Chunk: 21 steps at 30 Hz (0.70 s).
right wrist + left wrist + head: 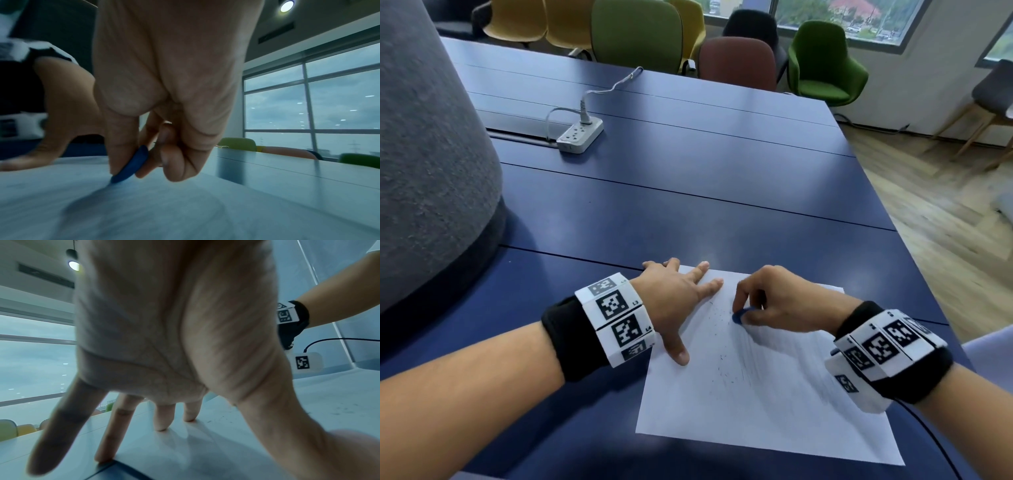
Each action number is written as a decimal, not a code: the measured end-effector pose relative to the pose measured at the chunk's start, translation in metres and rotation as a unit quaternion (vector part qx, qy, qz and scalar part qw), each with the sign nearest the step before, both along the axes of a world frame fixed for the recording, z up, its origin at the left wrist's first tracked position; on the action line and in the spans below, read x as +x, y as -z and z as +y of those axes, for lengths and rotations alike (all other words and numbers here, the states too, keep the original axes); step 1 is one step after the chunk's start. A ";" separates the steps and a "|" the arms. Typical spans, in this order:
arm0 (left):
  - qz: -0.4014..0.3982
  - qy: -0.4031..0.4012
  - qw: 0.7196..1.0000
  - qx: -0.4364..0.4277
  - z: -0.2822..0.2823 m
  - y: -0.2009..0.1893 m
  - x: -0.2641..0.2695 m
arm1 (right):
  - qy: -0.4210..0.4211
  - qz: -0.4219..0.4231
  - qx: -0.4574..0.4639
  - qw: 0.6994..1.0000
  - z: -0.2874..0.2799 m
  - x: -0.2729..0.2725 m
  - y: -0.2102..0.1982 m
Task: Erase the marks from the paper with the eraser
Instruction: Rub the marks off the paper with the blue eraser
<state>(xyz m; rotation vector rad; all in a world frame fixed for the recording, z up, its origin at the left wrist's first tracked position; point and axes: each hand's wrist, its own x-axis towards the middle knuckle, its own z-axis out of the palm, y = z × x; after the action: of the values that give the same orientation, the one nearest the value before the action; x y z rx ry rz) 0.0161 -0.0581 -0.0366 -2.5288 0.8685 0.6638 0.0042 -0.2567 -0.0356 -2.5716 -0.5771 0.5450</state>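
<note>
Plainly, these are the parts of the scene, by their places in the head view unless another view is named.

Paper: a white sheet [774, 411] lying flat on the dark blue tabletop [688, 205], lower centre to lower right of the frame.

Marks: faint grey pencil streaks [791, 370] across the middle of the sheet, with small dark specks [719, 322] scattered left of them.

Eraser: a small blue piece [740, 315], its lower edge touching the sheet near the upper middle; in the right wrist view [131, 165] it stands tilted, one end down on the paper.

Right hand: [777, 301] its grip pinches the eraser between thumb and fingertips, the other fingers curled under.

Left hand: [674, 301] its grip is spread, fingers straight and fanned, pressing on the sheet's upper left corner; the thumb lies at the left edge, and the outer fingers reach past the sheet onto the tabletop. The left wrist view [174, 337] shows the fingertips down on the surface.

Wristbands: black bands with black-and-white coded tags on both wrists.

Power strip: white [580, 135], upper left, with a grey cable plugged in.

Chairs: green, yellow and brown ones along the top edge.
</note>
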 end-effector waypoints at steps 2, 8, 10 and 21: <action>0.000 0.001 1.000 0.000 -0.001 0.000 0.000 | -0.044 0.035 -0.028 0.998 0.002 -0.010 -0.002; 0.001 0.000 1.000 0.001 0.000 -0.001 0.000 | 0.017 -0.031 0.017 0.999 -0.003 -0.004 0.002; 0.003 0.000 1.000 -0.001 0.000 -0.001 0.000 | -0.008 0.000 0.019 1.000 -0.003 -0.012 0.003; 0.001 -0.002 1.000 0.003 -0.001 -0.002 -0.001 | -0.064 0.036 -0.021 0.997 0.002 -0.018 0.000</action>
<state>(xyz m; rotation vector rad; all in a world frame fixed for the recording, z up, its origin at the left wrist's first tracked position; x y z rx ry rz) 0.0154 -0.0588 -0.0341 -2.5260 0.8618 0.6677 -0.0135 -0.2552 -0.0355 -2.5554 -0.7153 0.6974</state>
